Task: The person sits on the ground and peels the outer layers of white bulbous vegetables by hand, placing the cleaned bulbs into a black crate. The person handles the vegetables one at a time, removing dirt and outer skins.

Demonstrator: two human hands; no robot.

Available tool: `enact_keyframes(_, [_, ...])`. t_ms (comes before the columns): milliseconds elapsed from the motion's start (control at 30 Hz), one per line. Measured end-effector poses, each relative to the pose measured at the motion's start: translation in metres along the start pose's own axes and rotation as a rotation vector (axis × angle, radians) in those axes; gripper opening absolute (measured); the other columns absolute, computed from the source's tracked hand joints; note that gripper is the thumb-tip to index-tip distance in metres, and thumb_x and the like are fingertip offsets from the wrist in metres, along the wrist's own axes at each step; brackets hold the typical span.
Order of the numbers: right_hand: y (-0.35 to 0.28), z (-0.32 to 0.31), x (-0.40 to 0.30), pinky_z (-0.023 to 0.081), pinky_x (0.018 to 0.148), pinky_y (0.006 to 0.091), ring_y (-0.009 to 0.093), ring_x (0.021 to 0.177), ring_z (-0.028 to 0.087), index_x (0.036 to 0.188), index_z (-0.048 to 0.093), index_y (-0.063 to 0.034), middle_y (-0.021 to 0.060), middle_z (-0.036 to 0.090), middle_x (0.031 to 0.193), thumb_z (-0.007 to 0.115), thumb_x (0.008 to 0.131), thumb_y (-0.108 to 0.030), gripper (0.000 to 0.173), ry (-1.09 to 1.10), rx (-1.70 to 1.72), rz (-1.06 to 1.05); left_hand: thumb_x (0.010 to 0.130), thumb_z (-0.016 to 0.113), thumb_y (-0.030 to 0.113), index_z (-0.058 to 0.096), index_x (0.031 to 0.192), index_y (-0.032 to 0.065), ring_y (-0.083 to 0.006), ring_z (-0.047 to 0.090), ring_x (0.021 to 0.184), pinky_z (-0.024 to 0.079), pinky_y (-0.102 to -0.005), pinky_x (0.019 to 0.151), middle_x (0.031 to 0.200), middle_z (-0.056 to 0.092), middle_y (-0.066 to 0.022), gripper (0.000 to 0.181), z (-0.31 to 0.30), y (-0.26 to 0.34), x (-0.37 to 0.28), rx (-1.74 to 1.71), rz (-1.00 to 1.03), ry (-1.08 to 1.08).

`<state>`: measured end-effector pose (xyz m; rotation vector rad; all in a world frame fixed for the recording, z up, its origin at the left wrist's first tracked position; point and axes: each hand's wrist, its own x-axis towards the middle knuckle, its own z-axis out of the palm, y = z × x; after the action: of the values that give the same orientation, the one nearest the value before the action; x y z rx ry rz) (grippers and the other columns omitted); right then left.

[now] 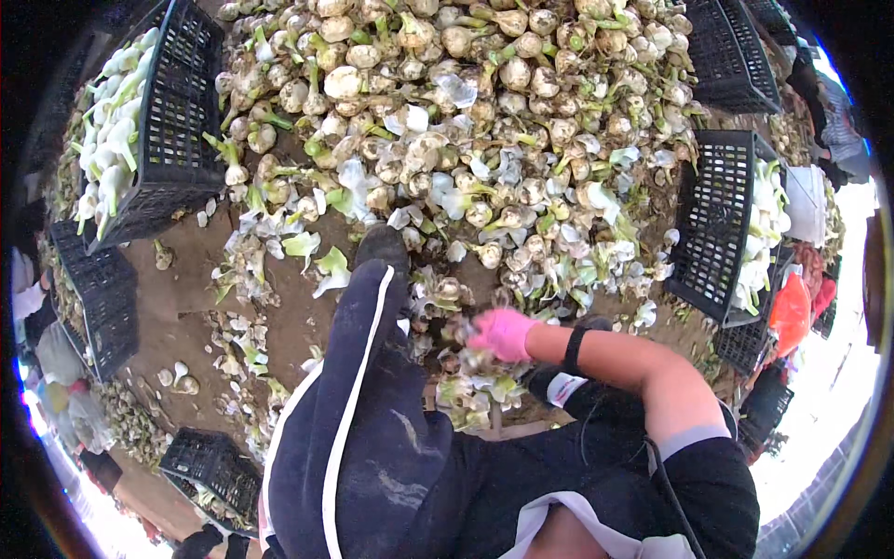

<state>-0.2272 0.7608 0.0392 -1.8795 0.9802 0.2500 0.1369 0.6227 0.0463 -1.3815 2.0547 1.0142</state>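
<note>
My right hand (pixel 501 335), in a pink glove, reaches down among garlic bulbs and loose peeled skins between my legs. Its fingers are blurred and partly hidden by the debris, so I cannot tell whether they grip a bulb. My left hand is out of view. In front of me spreads a large heap of soil-stained garlic bulbs (pixel 513 73) with short cut green stems. Papery garlic skins (pixel 356 185) lie strewn over its near side. My outstretched leg (pixel 356 349), in dark trousers with white stripes, points toward the heap.
A black plastic crate (pixel 183 105) holding clean white garlic (pixel 115 133) stands at left; another such crate (pixel 712 216) is at right. More crates (pixel 98 300) (pixel 213 465) sit farther out. Beyond the right crate are a white bucket (pixel 807 202) and a red plastic bag (pixel 791 314). Other people appear at the rim.
</note>
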Motion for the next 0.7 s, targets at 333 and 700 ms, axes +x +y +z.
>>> enact_keyframes(333, [-0.014, -0.067, 0.022, 0.052, 0.078, 0.0428, 0.037, 0.092, 0.063, 0.13, 0.046, -0.0126, 0.0209, 0.055, 0.116, 0.064, 0.082, -0.032, 0.055, 0.589, 0.266, 0.452, 0.066, 0.07, 0.02, 0.066, 0.107, 0.0099, -0.0414, 0.05, 0.119, 0.041, -0.0443, 0.1, 0.138, 0.047, -0.0193, 0.042, 0.016, 0.047, -0.016, -0.039, 0.269, -0.071])
enact_keyframes(700, [0.016, -0.115, 0.012, 0.048, 0.093, 0.0419, 0.039, 0.107, 0.059, 0.125, 0.053, -0.0123, 0.0216, 0.055, 0.121, 0.068, 0.072, -0.024, 0.056, 0.455, 0.436, 0.52, 0.068, 0.073, 0.028, 0.067, 0.104, 0.0089, -0.0426, 0.054, 0.113, 0.045, -0.0448, 0.096, 0.136, 0.05, -0.0207, 0.041, 0.048, 0.126, -0.003, -0.209, 0.771, -0.111])
